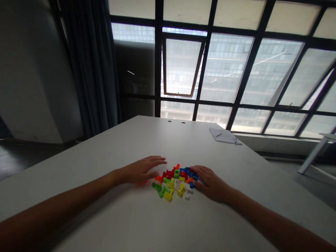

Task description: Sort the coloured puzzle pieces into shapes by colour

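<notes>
Left hand point(145, 169) open and empty, right hand point(211, 182) loosely open, touching blue blocks point(194, 176); jumbled multicoloured plastic blocks point(176, 183) between.

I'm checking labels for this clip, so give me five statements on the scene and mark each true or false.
1. The left hand is clenched in a fist. False: its fingers are stretched out.
2. The right hand is nearer the blue pieces than the left hand is. True.
3. All the small pieces are one colour. False: red, orange, green, yellow, white and blue ones show.
4. The paper lies left of the pieces in the picture. False: it lies to their right, farther back on the table.
5. A window panel behind the table is tilted open. True.
</notes>
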